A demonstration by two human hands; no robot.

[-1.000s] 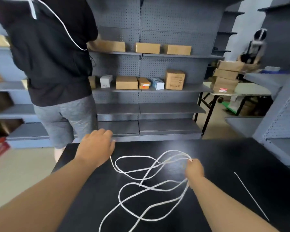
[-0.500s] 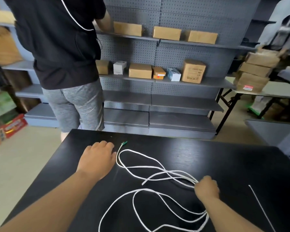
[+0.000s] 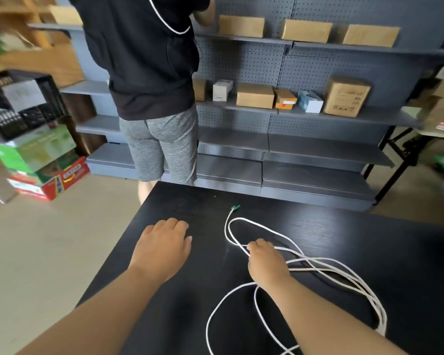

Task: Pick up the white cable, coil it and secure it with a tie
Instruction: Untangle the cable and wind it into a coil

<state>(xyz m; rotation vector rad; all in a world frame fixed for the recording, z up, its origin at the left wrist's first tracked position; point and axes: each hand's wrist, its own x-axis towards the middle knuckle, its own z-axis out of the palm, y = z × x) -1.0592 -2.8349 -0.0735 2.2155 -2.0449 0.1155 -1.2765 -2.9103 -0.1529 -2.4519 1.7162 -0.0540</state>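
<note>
A long white cable lies in loose loops on the black table. One end has a small green connector near the table's far edge. My right hand lies over the strands near the left side of the loops, fingers curled down onto them. My left hand rests palm down on the table, left of the cable and not touching it. The tie is not in view.
A person in a black top and grey shorts stands just beyond the table's far left corner, facing grey shelves with cardboard boxes. Stacked cartons sit on the floor at left. A folding table stands at right.
My right hand has slid left along the cable toward the green end, gathering strands. My left hand stays flat on the table. The view has tilted, and the thin white tie at right has left the frame.
</note>
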